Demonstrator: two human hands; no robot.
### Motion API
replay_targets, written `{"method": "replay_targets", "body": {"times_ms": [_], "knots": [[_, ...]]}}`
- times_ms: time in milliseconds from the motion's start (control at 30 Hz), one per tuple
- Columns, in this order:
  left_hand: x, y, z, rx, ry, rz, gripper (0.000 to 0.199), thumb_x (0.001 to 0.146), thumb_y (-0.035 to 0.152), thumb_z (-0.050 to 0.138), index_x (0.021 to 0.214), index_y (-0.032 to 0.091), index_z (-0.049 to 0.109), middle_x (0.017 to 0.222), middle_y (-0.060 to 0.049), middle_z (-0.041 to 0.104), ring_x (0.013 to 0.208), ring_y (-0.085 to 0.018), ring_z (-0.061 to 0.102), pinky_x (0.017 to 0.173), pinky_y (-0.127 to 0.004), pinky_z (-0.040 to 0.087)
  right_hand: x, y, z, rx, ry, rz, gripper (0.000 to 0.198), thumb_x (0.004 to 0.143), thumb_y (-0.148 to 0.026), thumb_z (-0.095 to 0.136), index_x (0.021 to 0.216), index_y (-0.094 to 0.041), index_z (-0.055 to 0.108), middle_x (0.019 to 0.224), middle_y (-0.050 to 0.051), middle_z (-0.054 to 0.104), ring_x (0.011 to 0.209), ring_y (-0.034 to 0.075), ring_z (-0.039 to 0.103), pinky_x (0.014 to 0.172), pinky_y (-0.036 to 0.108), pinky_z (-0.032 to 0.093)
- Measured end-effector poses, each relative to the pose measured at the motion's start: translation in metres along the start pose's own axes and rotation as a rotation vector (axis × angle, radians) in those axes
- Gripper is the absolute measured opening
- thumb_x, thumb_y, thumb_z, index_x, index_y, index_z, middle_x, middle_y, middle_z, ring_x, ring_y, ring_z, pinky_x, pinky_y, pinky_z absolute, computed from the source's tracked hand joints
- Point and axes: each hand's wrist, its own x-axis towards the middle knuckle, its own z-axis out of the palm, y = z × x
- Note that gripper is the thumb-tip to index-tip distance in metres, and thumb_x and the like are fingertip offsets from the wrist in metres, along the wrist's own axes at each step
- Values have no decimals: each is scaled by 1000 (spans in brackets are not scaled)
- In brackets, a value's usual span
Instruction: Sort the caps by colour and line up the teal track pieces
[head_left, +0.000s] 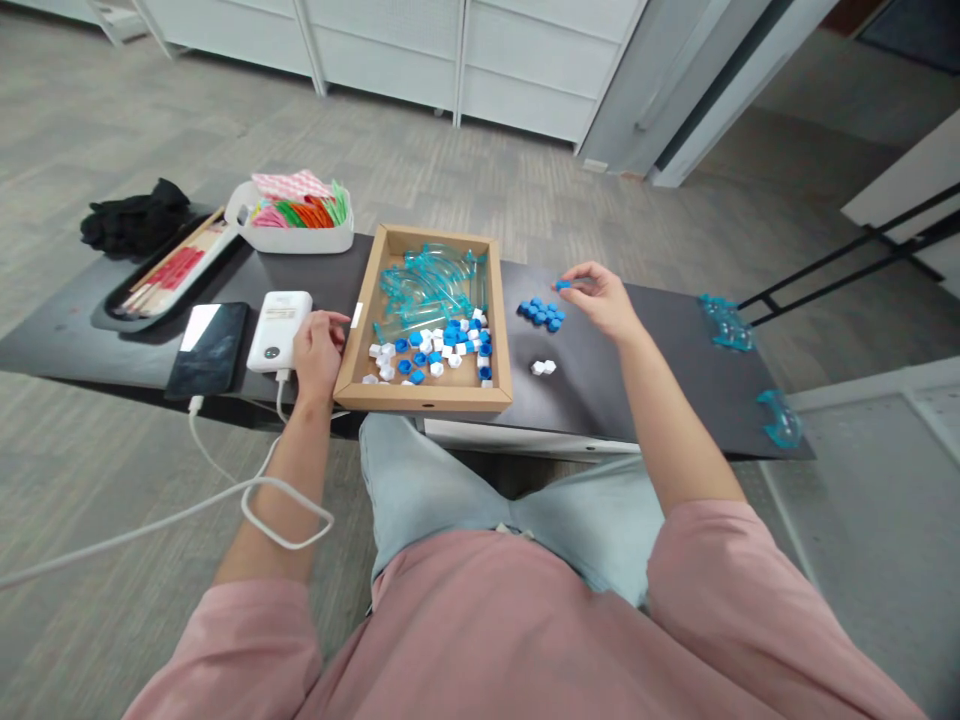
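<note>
In the head view my right hand (600,299) pinches a small blue hexagonal piece (562,285) between thumb and fingertips. It hovers just above the far right of a tight cluster of similar blue pieces (540,314) on the table. Closer to me, a few white hexagonal pieces (543,368) lie together. My left hand (319,350) rests on the table between a white power bank and a cardboard box (424,398), holding nothing, its loosely bent fingers pointing at the box's left wall. Inside the box are mixed blue and white pieces (442,348) and clear teal plastic parts (431,280).
Left of the box are the power bank (279,330) with a cable, a black phone (208,348), a dark tray (120,318) and a white basket (300,240) of colourful items. Teal plastic parts (726,322) lie at the table's right end, with another teal piece (780,418) near its corner.
</note>
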Motion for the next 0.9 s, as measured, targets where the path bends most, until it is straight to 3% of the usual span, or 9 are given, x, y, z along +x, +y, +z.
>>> {"method": "replay_targets", "body": {"times_ms": [100, 167, 300, 433, 633, 733, 900], "knots": [[1, 1, -1, 21, 9, -5, 43, 119, 16, 46, 88, 17, 75, 70, -1, 56, 66, -15, 48, 63, -31, 35, 5, 37, -19, -103, 222, 125, 38, 78, -45, 100, 96, -27, 72, 105, 3, 81, 100, 25, 81, 101, 45, 68], [0, 2, -1, 24, 17, 0, 42, 119, 16, 47, 88, 17, 75, 71, -1, 57, 67, -15, 48, 63, -30, 36, 6, 53, -21, -184, 271, 217, 32, 78, -39, 96, 90, -27, 69, 100, 5, 81, 98, 26, 80, 105, 47, 67], [0, 3, -1, 21, 25, -20, 42, 119, 18, 47, 87, 17, 74, 70, -1, 55, 65, -15, 47, 61, -30, 35, 1, 69, -14, -235, 178, 317, 25, 77, -33, 94, 90, -26, 73, 93, 5, 82, 93, 27, 79, 105, 48, 67], [2, 0, -1, 17, 36, -21, 41, 120, 24, 50, 86, 18, 73, 69, -1, 54, 63, -15, 46, 59, -29, 33, -2, 75, -14, -171, 27, 322, 23, 76, -30, 90, 94, -26, 76, 92, 4, 83, 90, 26, 79, 105, 49, 68], [4, -2, -1, 31, 34, -1, 41, 119, 26, 51, 85, 18, 73, 70, -1, 54, 63, -15, 46, 59, -29, 34, 7, 61, -13, -194, 141, 185, 15, 83, -29, 79, 97, -26, 72, 108, 7, 85, 100, 26, 78, 108, 48, 65], [2, -2, -1, 37, 33, 6, 40, 118, 26, 51, 85, 19, 73, 71, -2, 55, 64, -16, 47, 60, -30, 35, 16, 28, 16, -254, 68, 34, 18, 94, -35, 76, 108, -25, 77, 111, 8, 85, 99, 26, 77, 103, 46, 64], [0, 1, -1, 50, 25, 4, 40, 119, 25, 51, 85, 19, 72, 72, -2, 55, 66, -17, 47, 62, -33, 35, 35, -38, 108, -453, -248, -195, 27, 104, -37, 77, 126, -24, 82, 127, 11, 87, 111, 30, 80, 108, 47, 63]]}}
